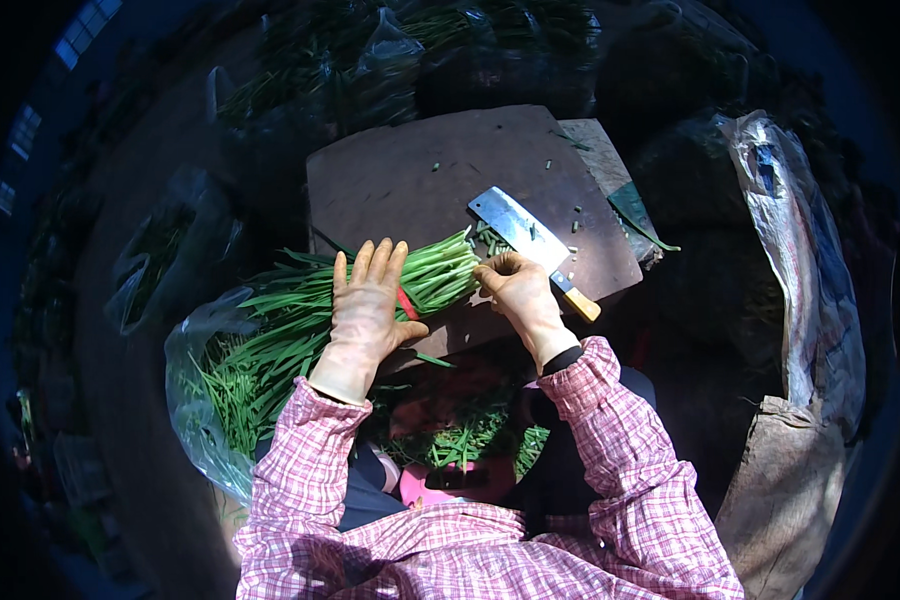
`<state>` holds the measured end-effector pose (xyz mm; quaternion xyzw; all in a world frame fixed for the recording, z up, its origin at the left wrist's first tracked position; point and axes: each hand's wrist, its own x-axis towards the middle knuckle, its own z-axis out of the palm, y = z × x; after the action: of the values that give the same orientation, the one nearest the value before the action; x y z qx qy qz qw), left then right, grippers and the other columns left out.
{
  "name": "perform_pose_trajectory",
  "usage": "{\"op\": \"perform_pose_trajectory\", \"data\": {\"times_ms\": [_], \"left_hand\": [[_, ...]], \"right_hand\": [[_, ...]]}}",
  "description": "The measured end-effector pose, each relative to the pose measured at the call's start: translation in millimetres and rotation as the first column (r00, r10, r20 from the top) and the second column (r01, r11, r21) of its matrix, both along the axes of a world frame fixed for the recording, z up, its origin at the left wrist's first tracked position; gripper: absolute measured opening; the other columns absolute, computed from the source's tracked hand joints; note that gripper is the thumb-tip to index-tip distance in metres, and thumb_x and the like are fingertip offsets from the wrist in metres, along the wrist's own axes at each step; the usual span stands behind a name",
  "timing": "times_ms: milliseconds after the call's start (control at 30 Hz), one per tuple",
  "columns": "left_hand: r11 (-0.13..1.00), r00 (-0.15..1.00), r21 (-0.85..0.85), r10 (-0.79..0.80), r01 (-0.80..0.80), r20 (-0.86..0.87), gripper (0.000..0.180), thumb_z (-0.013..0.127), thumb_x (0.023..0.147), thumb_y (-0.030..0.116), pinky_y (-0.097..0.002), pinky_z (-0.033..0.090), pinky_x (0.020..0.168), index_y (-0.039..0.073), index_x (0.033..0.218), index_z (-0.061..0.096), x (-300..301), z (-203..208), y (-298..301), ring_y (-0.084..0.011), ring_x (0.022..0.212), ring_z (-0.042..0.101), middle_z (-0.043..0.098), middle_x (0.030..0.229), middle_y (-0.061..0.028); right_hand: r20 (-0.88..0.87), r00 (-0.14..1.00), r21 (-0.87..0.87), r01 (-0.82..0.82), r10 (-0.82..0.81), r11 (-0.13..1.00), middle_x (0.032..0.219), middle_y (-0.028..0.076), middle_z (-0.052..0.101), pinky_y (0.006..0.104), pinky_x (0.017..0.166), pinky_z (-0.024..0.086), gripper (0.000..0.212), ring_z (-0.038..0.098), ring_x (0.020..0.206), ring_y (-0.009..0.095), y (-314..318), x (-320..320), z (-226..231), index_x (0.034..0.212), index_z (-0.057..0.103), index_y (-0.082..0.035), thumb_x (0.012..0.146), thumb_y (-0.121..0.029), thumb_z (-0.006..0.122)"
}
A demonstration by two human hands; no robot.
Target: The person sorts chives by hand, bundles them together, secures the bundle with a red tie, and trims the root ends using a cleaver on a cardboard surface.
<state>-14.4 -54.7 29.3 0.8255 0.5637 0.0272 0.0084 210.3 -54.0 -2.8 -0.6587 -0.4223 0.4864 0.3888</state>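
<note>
A bundle of garlic chives (440, 272) lies across the near left part of a brown board, pale cut ends to the right. A red band (407, 303) goes round it. My left hand (365, 310), gloved, rests flat over the bundle with its fingers stretched out and the thumb toward the band. At the cut ends, my gloved right hand (523, 293) is closed in a pinch on the chives. Just beyond it lies a cleaver (520, 229) with a yellow-tipped handle, its blade angled across the board. Short cut stem pieces (487, 240) are scattered beside the blade.
The brown board (420, 170) is in front of me. Clear plastic (195, 350) wraps the leafy ends at left. Bagged greens (390, 60) stand behind the board. A white woven sack (785, 240) is at right. Leaf scraps (470, 440) lie below my hands.
</note>
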Motion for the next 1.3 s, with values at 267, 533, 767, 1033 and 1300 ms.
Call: {"op": "perform_pose_trajectory", "data": {"times_ms": [267,533,767,1033,1300], "left_hand": [[0.999,0.997,-0.031,-0.012,0.015,0.074,0.115,0.089,0.059,0.047,-0.0516,0.020,0.120,0.013,0.154,0.032,-3,0,0,-0.0299,0.144,0.035,0.041,0.154,-0.0108],[0.995,0.991,0.090,-0.055,0.044,0.121,0.108,0.088,0.060,0.049,-0.0530,0.021,0.119,0.011,0.149,0.040,0,-3,0,-0.0313,0.143,0.036,0.043,0.151,-0.0129],[0.993,0.985,0.101,-0.077,0.062,0.152,0.105,0.090,0.059,0.042,-0.0519,0.028,0.116,0.011,0.147,0.041,19,-9,2,-0.0253,0.137,0.044,0.050,0.145,-0.0078],[0.987,0.972,0.142,-0.109,0.081,0.207,0.094,0.091,0.059,0.035,-0.0519,0.032,0.114,0.011,0.140,0.048,23,-14,4,-0.0259,0.130,0.049,0.055,0.139,-0.0067],[0.986,0.965,0.155,-0.098,0.061,0.243,0.094,0.091,0.058,0.034,-0.0510,0.033,0.113,0.011,0.139,0.048,21,-15,3,-0.0265,0.130,0.048,0.054,0.140,-0.0077]], "right_hand": [[-0.160,0.967,0.103,0.214,-0.196,0.971,0.079,0.011,0.071,0.0257,0.046,0.044,0.016,0.060,0.059,0.009,3,54,26,0.090,0.069,0.002,0.091,-0.014,0.067],[-0.190,0.982,-0.014,0.004,-0.006,1.000,0.089,0.007,0.071,0.0236,0.059,0.049,0.027,0.062,0.067,0.011,4,33,48,0.109,0.069,0.002,0.097,-0.022,0.065],[-0.144,0.984,0.033,-0.102,0.105,0.994,0.088,0.005,0.070,0.0255,0.073,0.048,0.023,0.061,0.078,0.012,52,-9,36,0.100,0.071,0.005,0.090,-0.016,0.073],[0.164,0.976,0.331,0.080,-0.141,0.940,0.077,0.005,0.070,0.0261,0.060,0.045,0.019,0.059,0.066,0.010,73,-5,-18,0.087,0.071,0.002,0.090,-0.017,0.071],[-0.289,0.954,0.031,0.090,-0.077,0.995,0.082,0.003,0.070,0.0219,0.054,0.039,0.025,0.053,0.062,0.006,69,15,37,0.099,0.068,-0.001,0.099,-0.026,0.063]]}}
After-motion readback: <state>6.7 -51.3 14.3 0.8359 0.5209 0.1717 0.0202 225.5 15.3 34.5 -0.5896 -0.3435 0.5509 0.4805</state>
